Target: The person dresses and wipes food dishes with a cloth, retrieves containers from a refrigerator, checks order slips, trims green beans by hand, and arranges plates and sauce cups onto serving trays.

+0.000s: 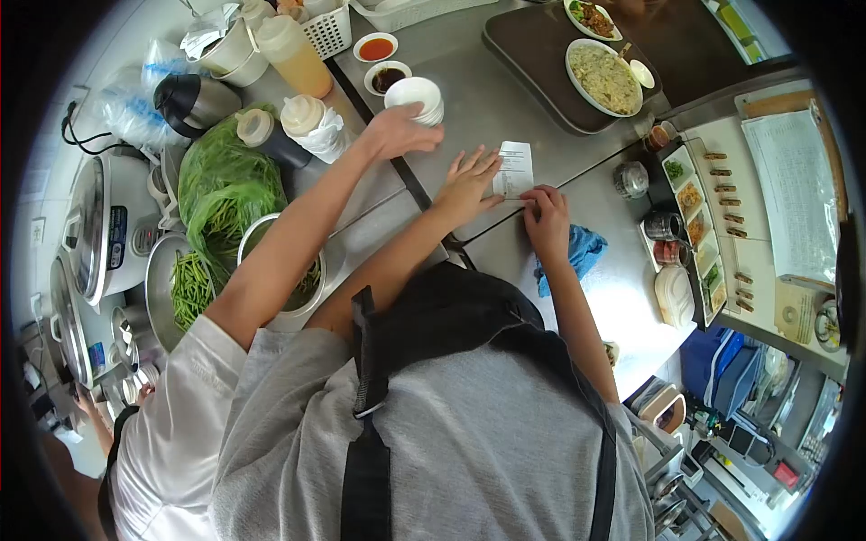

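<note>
On the steel counter a small white printed receipt [514, 169] lies between my two hands. My left hand [467, 187] rests flat with its fingers spread, its fingertips and thumb at the slip's left edge. With curled fingers, my right hand [547, 216] pinches the receipt's lower right corner. Beside my right wrist is a crumpled blue cloth [577, 254]. A co-worker's hand [397, 132] reaches in from the left, against a stack of small white bowls [417, 97].
A dark tray [514, 41] carries a plate of fried rice [603, 78] and a meat dish [593, 18]. Sauce dishes [375, 47] and squeeze bottles [293, 56] stand at upper left. Bowls of green beans [189, 288] are left; a garnish rack [695, 216] is right.
</note>
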`<state>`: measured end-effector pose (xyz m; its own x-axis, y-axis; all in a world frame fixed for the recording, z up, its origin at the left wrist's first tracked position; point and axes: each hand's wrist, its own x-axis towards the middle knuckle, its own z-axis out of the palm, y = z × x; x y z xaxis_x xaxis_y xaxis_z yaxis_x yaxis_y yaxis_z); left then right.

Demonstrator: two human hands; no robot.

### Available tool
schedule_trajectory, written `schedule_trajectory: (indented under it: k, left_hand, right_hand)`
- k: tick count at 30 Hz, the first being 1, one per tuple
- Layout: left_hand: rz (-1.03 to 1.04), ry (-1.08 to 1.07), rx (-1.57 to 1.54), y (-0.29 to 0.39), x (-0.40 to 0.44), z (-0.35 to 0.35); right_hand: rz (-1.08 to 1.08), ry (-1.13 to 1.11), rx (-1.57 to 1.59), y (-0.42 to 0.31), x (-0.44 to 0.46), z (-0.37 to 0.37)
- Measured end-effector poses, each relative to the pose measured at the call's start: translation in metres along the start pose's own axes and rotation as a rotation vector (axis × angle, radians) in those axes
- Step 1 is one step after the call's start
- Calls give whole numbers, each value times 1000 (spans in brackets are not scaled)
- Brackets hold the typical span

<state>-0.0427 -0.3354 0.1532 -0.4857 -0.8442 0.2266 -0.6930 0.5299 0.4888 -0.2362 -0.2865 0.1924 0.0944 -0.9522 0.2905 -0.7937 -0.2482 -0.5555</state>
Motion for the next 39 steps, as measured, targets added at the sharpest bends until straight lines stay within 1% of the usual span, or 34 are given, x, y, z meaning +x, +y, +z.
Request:
schedule_trajectory:
  k: [1, 4, 10, 13, 16, 19, 25, 28, 31, 34, 37, 39]
  left_hand:
    - [-18, 10, 8, -2, -1, -1]
    - [-57, 18, 24, -9, -2, -4]
    - [-49, -27, 24, -11, -2, -17]
    - [-49, -36, 26, -10, -3, -16]
    - [-44, -61, 59, -12, -3, -18]
    - [-41, -60, 68, -11, -3, -20]
    - [-48, -39, 41, -11, -4, -17]
    - [-52, -35, 32, -11, -3, -15]
    - [-57, -47, 38, -10, -3, -18]
    - [-55, -64, 47, -11, -2, -19]
    - [-58, -63, 46, -12, -2, -17]
    - [-55, -54, 35, -12, -3, -18]
  right_hand:
    - [-53, 11, -7, -2, 2, 1]
    - [-85, -37, -32, -9, 7, 6]
    - [-114, -3, -97, -7, 15, 19]
    - [-129, -18, -138, -18, 22, 24]
    - [-229, -65, -115, -25, 27, 36]
    - [-289, -85, -245, -29, 32, 24]
    - [-201, 11, -436, 20, 30, -19]
    - [-175, 36, -318, 20, 31, -19]
    - [-114, -119, -40, 6, 35, -2]
    - [-163, -88, 42, -3, 37, 21]
    - [-160, -105, -33, -3, 41, 28]
    - [-220, -71, -37, -4, 43, 34]
